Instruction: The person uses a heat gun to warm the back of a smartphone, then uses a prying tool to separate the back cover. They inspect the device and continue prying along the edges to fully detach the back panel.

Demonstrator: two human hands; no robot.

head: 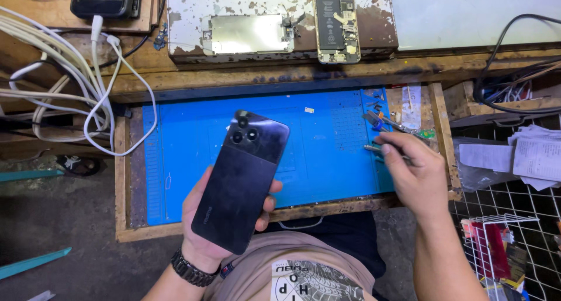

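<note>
Two hands are at work over a pull-out tray. Left hand (213,222) grasps a dark smartphone (241,180) from beneath, back side up, camera cluster toward the far end, fingers wrapped round both long edges; a dark wristwatch (190,270) sits on that wrist. Phone is held tilted above the near part of a blue work mat (318,155), clear of its surface. Right hand (414,172) is at the mat's right edge, fingers pinched on a thin metal tool (377,148) lying near other small tools (383,123). Mat lies in a wooden tray (121,178). Beyond it, on the bench (234,76), rest a worn metal plate (193,15), a bare phone frame (245,34) and an opened phone (336,23) with its internals exposed. White cables (64,73) trail at the left.
</note>
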